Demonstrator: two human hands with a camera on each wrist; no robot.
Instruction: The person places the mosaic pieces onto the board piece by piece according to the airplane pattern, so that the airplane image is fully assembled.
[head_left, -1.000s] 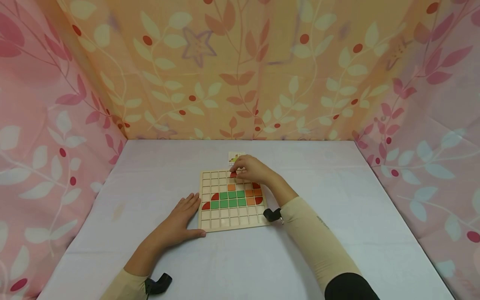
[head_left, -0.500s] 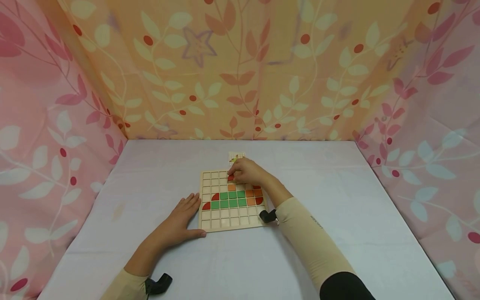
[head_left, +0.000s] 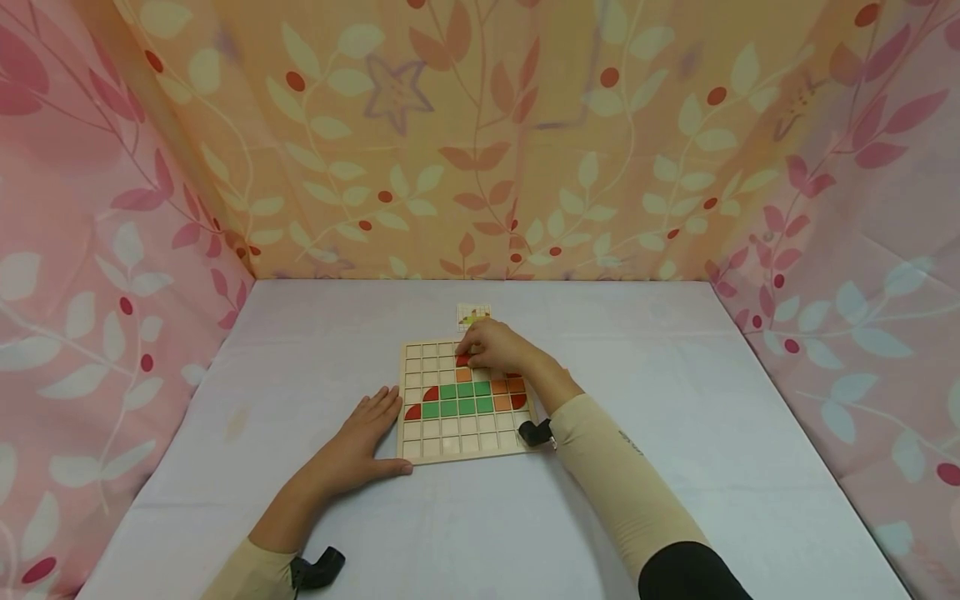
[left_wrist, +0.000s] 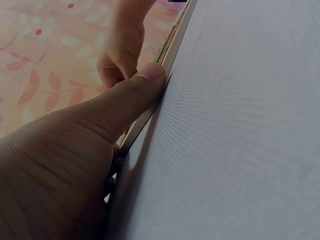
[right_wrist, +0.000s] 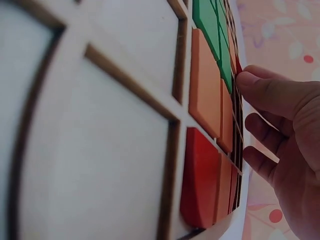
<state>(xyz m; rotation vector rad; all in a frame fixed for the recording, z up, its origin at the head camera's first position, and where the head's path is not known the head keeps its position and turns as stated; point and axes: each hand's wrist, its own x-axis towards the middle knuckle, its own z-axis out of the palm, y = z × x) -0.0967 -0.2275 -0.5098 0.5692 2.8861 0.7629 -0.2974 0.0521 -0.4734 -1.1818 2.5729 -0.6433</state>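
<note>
A pale wooden grid board [head_left: 450, 446] lies on the table, with green tiles [head_left: 465, 406], orange tiles [head_left: 501, 402] and red rounded tiles [head_left: 413, 412] in its cells. My right hand [head_left: 497, 346] is over the board's upper part and pinches a red tile [head_left: 462, 361] just above a lone orange tile [head_left: 463, 375]. In the right wrist view only a sliver of that red tile [right_wrist: 238, 65] shows by the thumb. My left hand [head_left: 367, 437] lies flat beside the board, fingers straight along its left edge. Its thumb touches the near left corner, seen close in the left wrist view.
A small printed card [head_left: 474, 312] with a coloured grid picture lies just behind the board, partly near the right hand. The white-covered table [head_left: 315, 333] is bounded by patterned cloth walls [head_left: 480, 167] at the back and both sides.
My right hand has moved slightly toward me and left over the board, bringing the red tile down toward the lone orange tile. The left hand has stayed still.
</note>
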